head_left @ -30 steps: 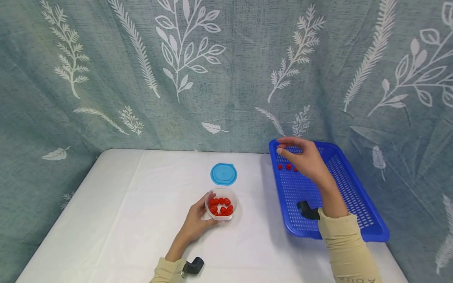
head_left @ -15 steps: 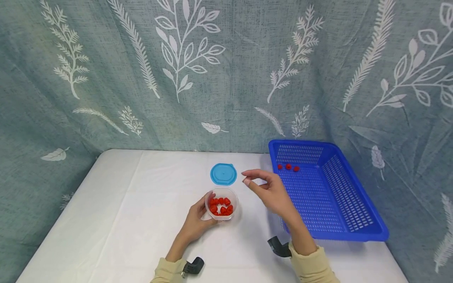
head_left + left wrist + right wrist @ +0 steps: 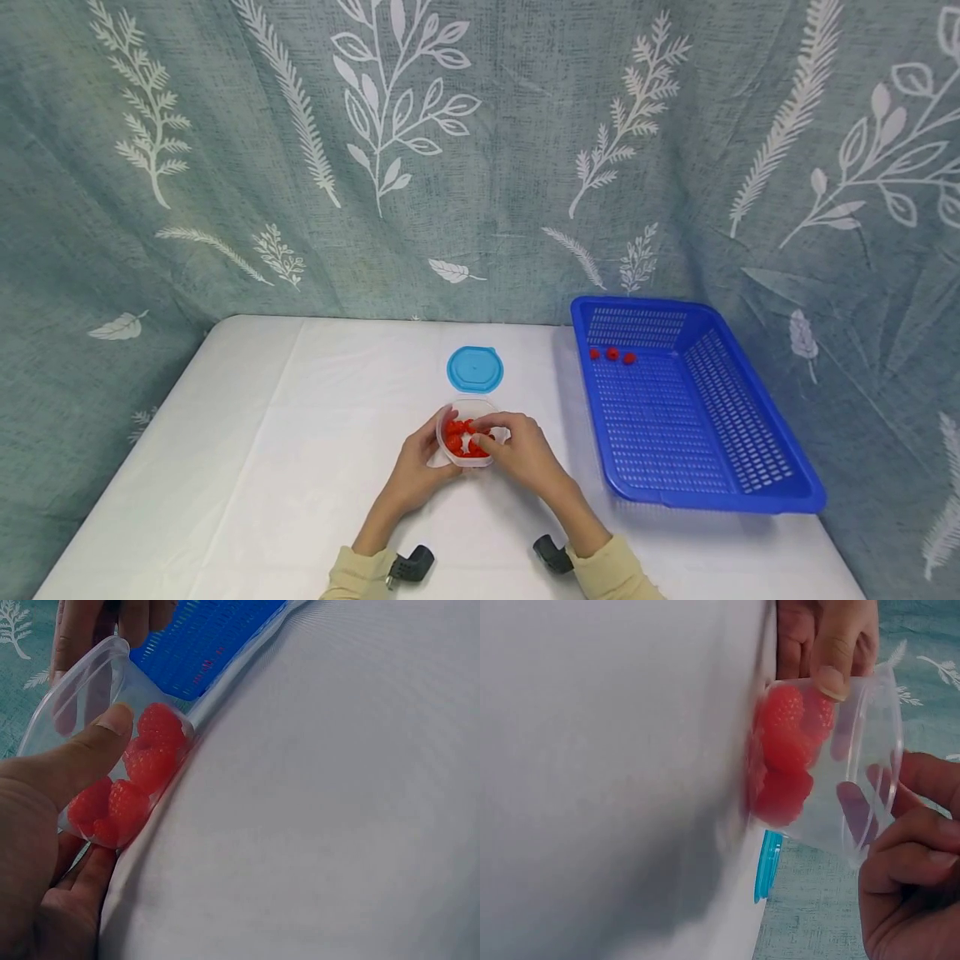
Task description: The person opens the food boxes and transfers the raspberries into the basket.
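Note:
A small clear plastic container (image 3: 474, 407) stands on the white tablecloth, holding several red raspberries (image 3: 453, 442) in its lower part. My left hand (image 3: 416, 467) grips its left side; in the left wrist view the thumb (image 3: 97, 746) presses the outer wall. From the right, my right hand (image 3: 525, 450) reaches over the rim with thumb and a finger inside. In the right wrist view those fingertips (image 3: 855, 810) show through the wall above the raspberries (image 3: 784, 799), apart from them, and I see no berry between them.
A round blue lid (image 3: 475, 370) lies just behind the container. On the right stands a blue perforated basket (image 3: 660, 433) with three raspberries (image 3: 612, 354) in its far left corner. A patterned curtain (image 3: 495, 167) hangs behind the table.
My right hand has come from over the blue basket leftward and down into the container. The left hand and container have stayed put. The three basket raspberries are now fully uncovered.

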